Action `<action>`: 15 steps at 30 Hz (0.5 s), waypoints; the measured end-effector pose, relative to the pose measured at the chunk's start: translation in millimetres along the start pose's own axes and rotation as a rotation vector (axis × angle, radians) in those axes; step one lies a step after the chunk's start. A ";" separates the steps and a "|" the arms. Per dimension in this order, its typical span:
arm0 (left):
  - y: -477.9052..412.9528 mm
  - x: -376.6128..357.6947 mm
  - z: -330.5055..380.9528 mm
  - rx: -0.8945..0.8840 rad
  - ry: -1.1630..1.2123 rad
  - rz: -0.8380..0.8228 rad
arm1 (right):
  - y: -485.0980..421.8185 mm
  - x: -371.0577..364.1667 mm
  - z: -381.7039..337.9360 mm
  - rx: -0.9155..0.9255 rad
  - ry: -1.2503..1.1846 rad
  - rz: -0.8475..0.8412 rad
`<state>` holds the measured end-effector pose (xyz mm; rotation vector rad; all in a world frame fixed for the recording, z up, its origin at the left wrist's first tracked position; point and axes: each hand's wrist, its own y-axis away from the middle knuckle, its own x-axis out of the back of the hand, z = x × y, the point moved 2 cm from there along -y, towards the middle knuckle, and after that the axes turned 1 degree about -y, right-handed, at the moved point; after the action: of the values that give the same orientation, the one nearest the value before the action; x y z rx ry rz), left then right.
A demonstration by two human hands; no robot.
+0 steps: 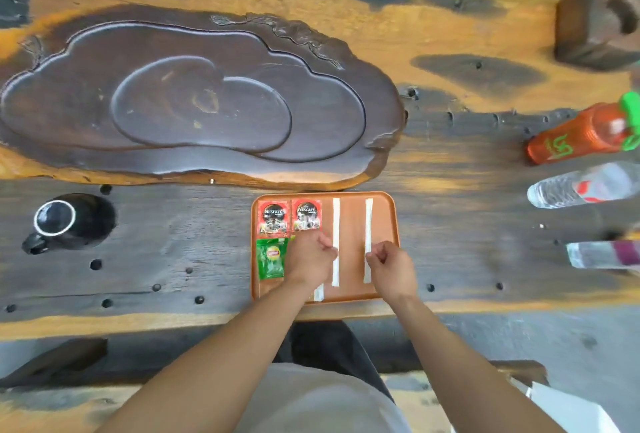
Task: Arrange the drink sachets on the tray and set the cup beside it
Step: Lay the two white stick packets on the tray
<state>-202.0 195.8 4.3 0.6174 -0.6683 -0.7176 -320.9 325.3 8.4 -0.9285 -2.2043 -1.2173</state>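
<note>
An orange tray point(349, 218) lies at the near edge of the wooden table. On it lie two red Nescafe sachets point(273, 218) point(307, 215) at the back left, a green sachet point(270, 258) below them, and two long white stick sachets point(336, 224) point(368, 221). My left hand point(310, 261) hovers over the tray beside the left stick, fingers curled; it hides part of another sachet. My right hand point(389, 264) pinches the right stick near its lower half. A black cup point(57, 221) with a white rim stands far left of the tray.
A large dark carved tea tray point(194, 100) fills the table's back left. At the right edge lie an orange bottle point(585, 133), a clear water bottle point(581, 188) and a flat packet point(602, 254). A wooden block point(595, 24) stands back right.
</note>
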 end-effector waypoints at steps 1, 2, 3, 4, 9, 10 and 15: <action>-1.2 -8.3 3.6 -0.004 -0.042 0.013 | -4.4 2.5 5.4 -0.001 0.028 -0.020; -2.2 -15.2 6.3 -0.005 -0.078 0.022 | -8.2 4.2 9.4 -0.004 0.048 -0.039; -3.2 -21.2 8.5 -0.003 -0.111 0.028 | -11.8 4.7 12.3 -0.006 0.060 -0.056; -4.3 -26.4 9.9 0.005 -0.144 0.036 | -15.2 4.7 14.8 -0.007 0.072 -0.072; -6.9 -40.4 10.7 0.047 -0.248 0.076 | -25.4 1.9 19.3 0.004 0.097 -0.116; -7.0 -42.1 10.2 0.042 -0.260 0.084 | -26.3 1.6 19.5 0.002 0.101 -0.113; -5.4 -51.2 12.9 -0.002 -0.322 0.109 | -27.9 2.0 20.8 -0.004 0.168 -0.082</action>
<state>-242.7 227.5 -8.3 0.4629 -0.9906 -0.7224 -344.2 333.1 -16.3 -0.7161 -2.1247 -1.2882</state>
